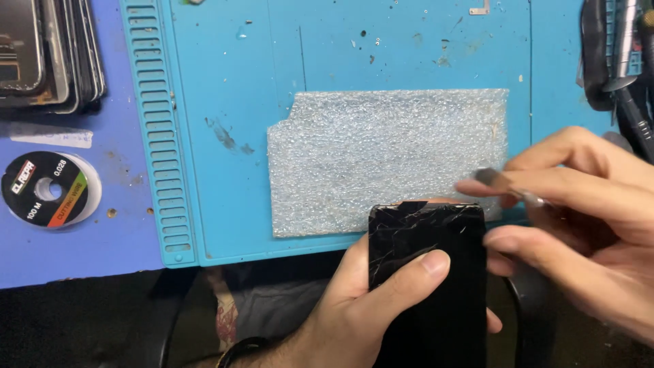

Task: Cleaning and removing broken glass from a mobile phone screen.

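Note:
My left hand (pixel 354 307) grips a black phone (pixel 426 272) with a cracked screen, thumb lying across the glass, held over the table's front edge. My right hand (pixel 586 211) is at the phone's upper right corner and pinches a thin metal tool (pixel 501 184), its flat tip just above that corner. Behind the phone lies a sheet of white foam wrap (pixel 388 153) on a blue work mat (pixel 231 136).
A spool of cutting wire (pixel 49 189) sits on the purple table at the left. A stack of phone screens or frames (pixel 48 51) fills the upper left corner. Dark tools and a holder (pixel 623 61) stand at the upper right. Small debris dots the mat.

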